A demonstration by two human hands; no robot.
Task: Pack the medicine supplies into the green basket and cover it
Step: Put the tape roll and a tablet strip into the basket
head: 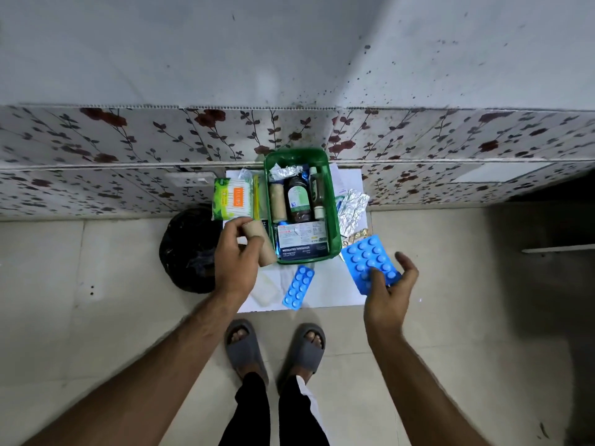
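Note:
The green basket (pixel 334 201) stands on a white sheet (pixel 335 284) on the floor by the wall. Inside lie two dark bottles, a tan bandage roll, foil strips and a box of medicated dressings. My left hand (pixel 236 262) is shut on a tan bandage roll (pixel 262 243) just left of the basket. My right hand (pixel 388 289) holds a large blue blister pack (pixel 367 255) at the basket's right front corner. A smaller blue blister pack (pixel 298 287) lies on the sheet in front of the basket.
A green pack of cotton buds (pixel 232 199) and a yellow item lie left of the basket. Crumpled foil strips (pixel 352 209) sit on its right. A black bag (pixel 188 249) is on the floor at the left. My feet in grey slippers stand below the sheet.

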